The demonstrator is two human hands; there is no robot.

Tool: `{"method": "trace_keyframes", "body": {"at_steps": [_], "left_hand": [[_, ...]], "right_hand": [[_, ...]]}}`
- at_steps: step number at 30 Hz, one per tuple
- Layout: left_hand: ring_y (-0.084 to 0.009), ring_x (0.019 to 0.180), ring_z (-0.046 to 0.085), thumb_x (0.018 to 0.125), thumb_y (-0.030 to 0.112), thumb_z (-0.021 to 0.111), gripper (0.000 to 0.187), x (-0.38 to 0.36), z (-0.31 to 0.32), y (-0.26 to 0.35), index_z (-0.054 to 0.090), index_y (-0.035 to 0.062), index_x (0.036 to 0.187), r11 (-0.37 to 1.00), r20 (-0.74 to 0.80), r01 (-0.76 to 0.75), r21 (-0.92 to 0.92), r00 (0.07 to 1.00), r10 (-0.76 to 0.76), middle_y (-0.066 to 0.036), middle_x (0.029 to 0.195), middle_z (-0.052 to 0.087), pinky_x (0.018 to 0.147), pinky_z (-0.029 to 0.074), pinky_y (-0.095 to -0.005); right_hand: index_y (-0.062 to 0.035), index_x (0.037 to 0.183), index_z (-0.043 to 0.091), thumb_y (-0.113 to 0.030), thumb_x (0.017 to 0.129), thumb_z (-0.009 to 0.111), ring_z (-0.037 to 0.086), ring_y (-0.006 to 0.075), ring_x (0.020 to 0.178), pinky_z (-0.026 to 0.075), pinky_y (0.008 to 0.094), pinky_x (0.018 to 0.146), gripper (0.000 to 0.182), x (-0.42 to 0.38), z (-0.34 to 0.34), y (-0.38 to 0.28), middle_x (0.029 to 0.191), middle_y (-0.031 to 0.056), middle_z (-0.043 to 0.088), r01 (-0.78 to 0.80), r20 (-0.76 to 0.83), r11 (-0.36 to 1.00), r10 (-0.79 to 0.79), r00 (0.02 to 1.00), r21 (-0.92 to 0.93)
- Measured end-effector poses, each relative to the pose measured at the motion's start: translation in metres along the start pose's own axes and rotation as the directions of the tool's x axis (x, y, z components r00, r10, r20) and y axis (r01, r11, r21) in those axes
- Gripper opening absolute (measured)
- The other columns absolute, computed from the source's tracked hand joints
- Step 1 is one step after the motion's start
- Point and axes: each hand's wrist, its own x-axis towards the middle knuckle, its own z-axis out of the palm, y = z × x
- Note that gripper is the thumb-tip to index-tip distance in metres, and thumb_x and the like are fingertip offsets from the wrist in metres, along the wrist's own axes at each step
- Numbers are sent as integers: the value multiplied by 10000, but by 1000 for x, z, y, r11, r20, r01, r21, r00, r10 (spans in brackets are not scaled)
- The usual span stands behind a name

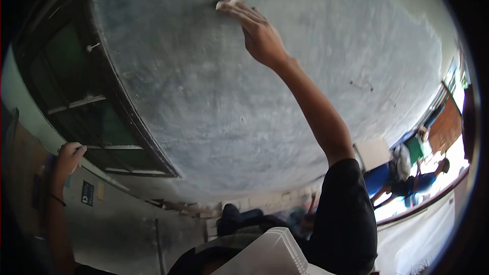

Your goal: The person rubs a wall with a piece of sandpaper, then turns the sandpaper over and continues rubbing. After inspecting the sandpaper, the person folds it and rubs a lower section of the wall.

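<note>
My right hand [260, 33] is stretched out on a long arm in a black sleeve and presses a small pale block [227, 4] flat against the grey plastered wall [214, 102]. The fingers lie over the block and hold it to the surface. My left hand [69, 155] is far off at the left, with a dark band on the wrist. Its fingers curl over the edge of the dark window frame [109, 147] and grip it.
A dark framed window with green panes [76, 86] borders the wall on the left. A white ribbed container [270, 257] sits at the bottom edge. At the right, a person in blue [407, 181] is bent over near a bright doorway.
</note>
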Motion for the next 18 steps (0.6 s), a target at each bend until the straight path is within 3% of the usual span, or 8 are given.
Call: {"method": "trace_keyframes", "body": {"at_steps": [1,3,6,9,12,14,16,18], "left_hand": [[-100,487,522,978,206,615,281,1,1,-2,654,-47,863,995,-32,-58,-77,998,56,-35,595,541,489,419,-296],[-84,511,501,981,184,609,258,9,4,-6,647,-47,871,996,-24,-93,-10,995,92,-29,612,529,490,405,-287],[-62,557,469,987,161,603,234,9,5,-18,636,-45,881,990,-94,-140,5,986,140,-15,632,510,498,384,-278],[-67,586,444,992,175,607,263,18,-2,-47,585,-31,830,979,-95,-160,126,980,172,-4,637,490,511,369,-286],[-93,600,435,1001,213,608,329,22,19,-78,513,-20,789,977,-489,-167,136,846,213,-30,666,477,533,376,-296],[-110,664,476,1009,253,600,320,24,7,-91,562,-33,872,980,-502,-63,188,852,151,-74,755,531,582,427,-302],[-115,710,508,1013,275,596,327,28,-20,-100,613,-44,943,973,-331,12,229,941,66,-101,814,568,615,460,-302],[-199,892,618,1011,311,596,385,28,-22,-105,648,-50,1133,990,-277,64,125,961,-27,-171,1030,659,789,524,-340]], "right_hand": [[-143,1422,527,132,871,419,396,257,1435,290,451,1215,625,-28,5,-3,1466,38,532,-46,-12,999,46,999,11],[-75,1410,536,169,876,384,374,285,1448,276,436,1214,607,-117,27,-17,1460,121,531,-128,-61,820,194,979,558],[-18,1442,490,143,900,392,347,311,1462,236,419,1213,574,-219,48,-48,1517,179,454,-263,73,594,324,943,761],[10,1422,490,90,962,374,429,303,1408,323,387,1159,480,-345,78,-83,1480,193,489,-606,291,398,613,734,689],[-18,1410,525,46,955,392,496,293,1364,345,348,1131,478,-500,104,-116,1441,191,534,-831,472,247,727,499,498],[-41,1413,530,45,935,399,510,289,1351,366,358,1128,503,-591,100,-140,1425,186,552,-961,628,134,734,260,241],[-27,1398,546,33,929,423,553,237,1306,387,343,1106,488,-665,92,-171,1372,211,596,-925,569,-162,820,67,343],[-11,1356,584,-4,936,457,584,207,1262,417,330,1068,438,-729,84,-199,1322,227,626,-838,461,-360,875,-150,411]]}}
